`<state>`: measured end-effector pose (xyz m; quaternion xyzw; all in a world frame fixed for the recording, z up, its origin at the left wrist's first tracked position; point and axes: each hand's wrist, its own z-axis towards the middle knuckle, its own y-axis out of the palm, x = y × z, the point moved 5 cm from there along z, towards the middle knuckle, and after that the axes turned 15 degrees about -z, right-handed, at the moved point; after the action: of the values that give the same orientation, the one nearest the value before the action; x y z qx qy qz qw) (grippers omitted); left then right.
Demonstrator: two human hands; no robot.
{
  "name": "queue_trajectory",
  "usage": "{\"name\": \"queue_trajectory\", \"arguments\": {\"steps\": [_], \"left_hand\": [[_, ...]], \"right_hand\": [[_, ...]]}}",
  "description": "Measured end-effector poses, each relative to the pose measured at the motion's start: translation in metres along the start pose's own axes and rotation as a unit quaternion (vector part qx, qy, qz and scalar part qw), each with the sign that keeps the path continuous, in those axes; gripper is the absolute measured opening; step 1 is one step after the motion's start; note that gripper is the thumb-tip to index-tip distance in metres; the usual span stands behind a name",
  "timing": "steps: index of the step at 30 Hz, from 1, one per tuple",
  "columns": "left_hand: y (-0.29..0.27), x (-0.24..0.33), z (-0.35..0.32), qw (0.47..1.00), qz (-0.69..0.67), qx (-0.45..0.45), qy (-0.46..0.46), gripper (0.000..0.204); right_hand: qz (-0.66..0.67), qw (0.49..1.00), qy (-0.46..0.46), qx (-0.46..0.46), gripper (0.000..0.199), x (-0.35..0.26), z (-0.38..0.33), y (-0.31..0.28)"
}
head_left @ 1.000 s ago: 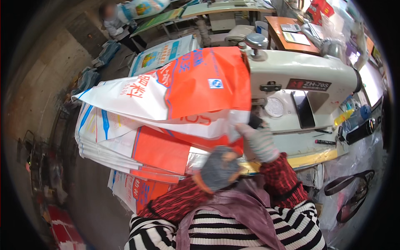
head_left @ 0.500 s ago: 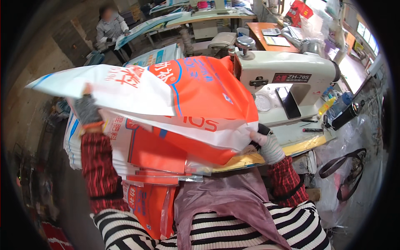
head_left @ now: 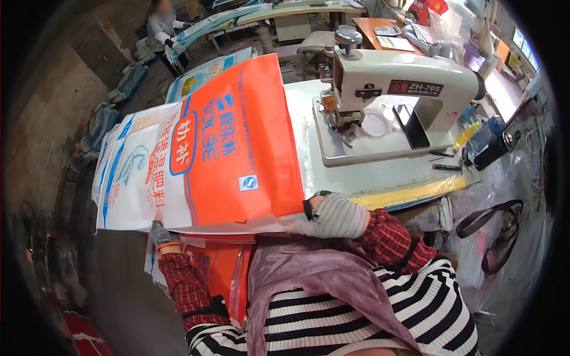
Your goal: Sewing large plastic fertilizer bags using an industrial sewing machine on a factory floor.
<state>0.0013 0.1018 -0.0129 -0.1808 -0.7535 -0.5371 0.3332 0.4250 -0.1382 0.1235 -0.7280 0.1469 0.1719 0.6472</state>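
A flat orange and white printed woven sack (head_left: 255,148) lies spread over a stack of like sacks on the left of the table. At its near left edge, my left hand (head_left: 163,234) in a grey fingerless glove grips the sack, thumb on top and the other fingers hidden below. My right hand (head_left: 338,218), in a striped glove, closes on the near right corner; a black piece I cannot identify sits by its fingers. More orange sacks (head_left: 222,267) hang below the table edge at my lap. Right of the sack stands a white industrial sewing machine (head_left: 409,83).
A phone (head_left: 411,126) lies on the machine bed. Near the table's right end are a black marker (head_left: 446,167), a yellow bottle (head_left: 467,134) and a black flask (head_left: 496,151). Yellow tape (head_left: 404,194) lines the front edge. Another person (head_left: 163,29) works at a far table.
The raised, folded sack has come down flat onto the stack. My left hand moved down toward me; my right hand moved left and slightly down. The sewing head is now uncovered.
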Motion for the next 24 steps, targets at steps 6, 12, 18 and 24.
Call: {"name": "queue_trajectory", "arguments": {"steps": [6,12,18,24], "left_hand": [[-0.048,0.041,0.064,0.959,0.28,0.024,-0.032,0.039],[-0.088,0.101,0.074,0.909,0.415,0.028,-0.023,0.045],[-0.128,0.136,0.052,0.824,0.564,0.05,-0.015,0.054],[-0.165,0.16,0.024,0.807,0.566,0.098,0.139,0.054]], "right_hand": [[0.074,0.942,-0.197,0.261,0.02,-0.022,0.004,0.123],[-0.02,0.967,-0.252,-0.022,0.031,-0.044,0.028,0.047],[0.21,0.97,0.016,0.121,0.03,0.084,0.191,0.121],[0.085,0.96,-0.138,0.229,0.027,0.111,0.172,0.13]]}}
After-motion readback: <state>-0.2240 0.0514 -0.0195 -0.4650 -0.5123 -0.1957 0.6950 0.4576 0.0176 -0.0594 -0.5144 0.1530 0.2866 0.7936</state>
